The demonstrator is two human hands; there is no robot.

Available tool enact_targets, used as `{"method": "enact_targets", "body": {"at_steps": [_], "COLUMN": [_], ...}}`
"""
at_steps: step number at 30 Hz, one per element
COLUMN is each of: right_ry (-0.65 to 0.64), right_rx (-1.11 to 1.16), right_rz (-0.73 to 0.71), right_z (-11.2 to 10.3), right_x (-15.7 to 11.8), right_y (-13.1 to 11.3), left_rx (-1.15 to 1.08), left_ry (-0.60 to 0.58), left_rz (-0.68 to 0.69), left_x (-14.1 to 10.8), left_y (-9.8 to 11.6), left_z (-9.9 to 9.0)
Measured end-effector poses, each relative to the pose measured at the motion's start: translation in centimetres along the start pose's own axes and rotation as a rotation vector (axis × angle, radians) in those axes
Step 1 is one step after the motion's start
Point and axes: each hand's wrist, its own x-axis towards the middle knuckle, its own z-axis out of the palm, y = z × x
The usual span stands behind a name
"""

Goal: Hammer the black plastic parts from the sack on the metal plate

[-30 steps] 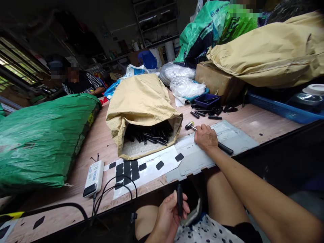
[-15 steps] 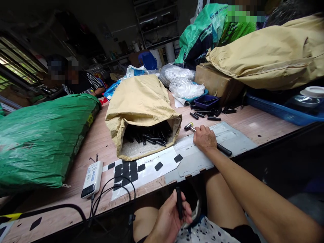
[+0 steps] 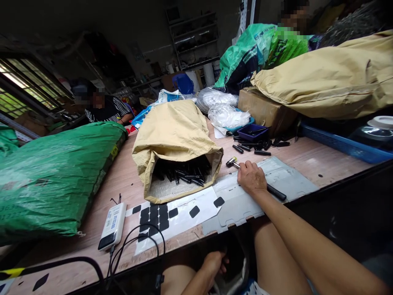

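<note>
My right hand [image 3: 252, 177] is closed around the metal shaft of a small hammer [image 3: 276, 191], over a grey plastic sheet [image 3: 291, 178]. The hammer's yellow-tipped head points away to the left. Below the table edge, between my knees, my left hand [image 3: 216, 262] has its fingers curled in shadow; whether something dark is in them is hard to see. Left of the hammer, a beige sack [image 3: 175, 127] lies with its mouth towards me, full of black tubular parts [image 3: 187, 174]. A white sheet with black stickers [image 3: 194, 211] lies in front of the sack.
A white power bank [image 3: 113, 225] with cables and a green sack [image 3: 58, 176] are at the left. Loose black parts [image 3: 262, 153] lie by a purple tray [image 3: 252, 132]. A blue tray [image 3: 344, 141] stands at the right. A person [image 3: 106, 107] sits at the far left.
My left hand has gone lower and turned, so the black part it held is no longer clearly visible. My right hand still grips the hammer. The view has shifted slightly.
</note>
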Motion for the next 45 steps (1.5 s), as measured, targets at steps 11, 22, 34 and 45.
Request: {"method": "enact_targets", "body": {"at_steps": [11,22,34,45], "right_ry": [0.021,-0.003,0.006,-0.008], "right_rx": [-0.008,0.009,0.001,-0.019], "right_rz": [-0.008,0.002,0.001,-0.002], "right_z": [0.3,0.1,0.1,0.0], "right_x": [-0.1,0.1,0.0,0.0], "right_y": [0.1,0.0,0.0,0.0], "left_rx": [0.541,1.054,1.002,0.951], "left_ry": [-0.197,0.815,0.645,0.456], "left_rz": [0.303,0.475,0.775,0.987], "left_x": [-4.0,2.7,-1.9,-0.7], "left_y": [11.3,24.4,17.3,14.0], "left_z": [2.5,-2.2,-3.8,-2.3]}}
